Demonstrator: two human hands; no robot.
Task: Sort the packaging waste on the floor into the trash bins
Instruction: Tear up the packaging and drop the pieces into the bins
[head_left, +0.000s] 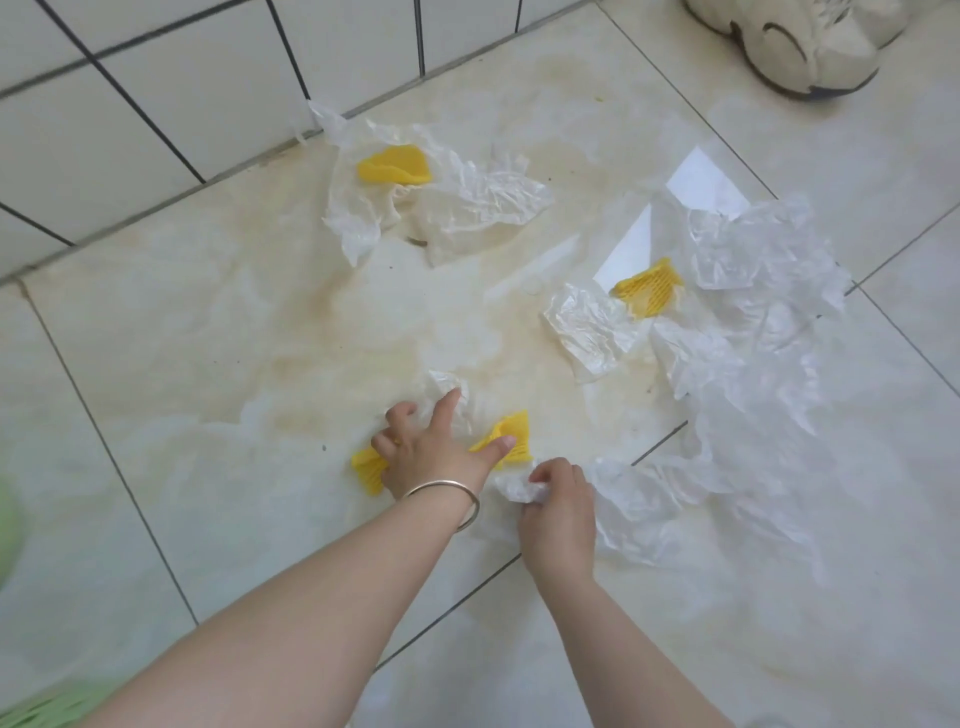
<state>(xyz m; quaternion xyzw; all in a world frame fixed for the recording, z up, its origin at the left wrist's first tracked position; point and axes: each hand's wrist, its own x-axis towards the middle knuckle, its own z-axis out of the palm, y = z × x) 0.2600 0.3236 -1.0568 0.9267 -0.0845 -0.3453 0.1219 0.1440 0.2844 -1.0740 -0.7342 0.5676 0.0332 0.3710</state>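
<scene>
At the far left edge a blurred green basket (31, 712) shows, possibly one of the bins, though that cannot be confirmed. On the tiled floor (182, 364), the person's left hand (434, 452), a bangle (452, 499) on its wrist, presses down with fingers spread over a yellow foam net (511, 434) and a bit of crumpled clear film; a second yellow piece (369, 467) pokes out just left of the wrist. It looks to be gathering rather than fully grasping. Just beside it, the right hand (556, 504) is clenched on the bunched edge of a large clear plastic sheet (675, 499) that trails away to the right.

Farther back, another foam net (395, 166) lies on crumpled wrap (467, 202) near the wall, and a third foam net (649, 288) sits among more film at right. A pale shoe (800, 47) stands at top right.

The step in hand appears to be collecting, still early. Next, the left hand would need to close on the yellow nets alone, keeping them apart from the film before carrying each to its bin.
</scene>
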